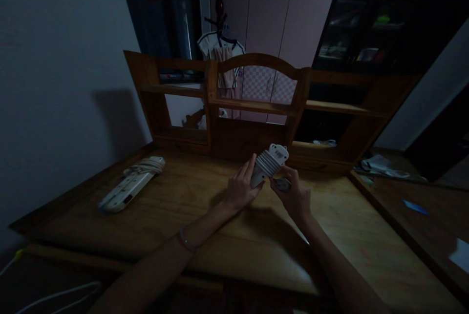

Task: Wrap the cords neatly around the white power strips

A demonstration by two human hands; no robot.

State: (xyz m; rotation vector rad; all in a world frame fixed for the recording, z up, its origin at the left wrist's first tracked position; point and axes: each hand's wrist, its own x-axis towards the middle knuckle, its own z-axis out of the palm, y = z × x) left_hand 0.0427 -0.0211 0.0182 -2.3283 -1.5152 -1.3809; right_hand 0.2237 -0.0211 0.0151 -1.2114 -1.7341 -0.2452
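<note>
Above the middle of the wooden desk (pixel 205 177), a white power strip (pixel 279 153) is held up at a tilt, its cord (pixel 267 163) wound round the body in several turns. My left hand (pixel 240 184) is wrapped round the strip's lower end. In the fingers of my right hand (pixel 295 194) is the plug (pixel 282 184) at the cord's end, close beside the strip. A second white power strip (pixel 128 189) lies on the desk to the left, with its own cord wrapped round the far end.
A wooden shelf unit (pixel 256 105) stands along the desk's back edge, and a wall (pixel 73 84) borders the left side. A raised wooden edge (pixel 395 226) runs along the right. A white cable (pixel 62 294) hangs at the lower left.
</note>
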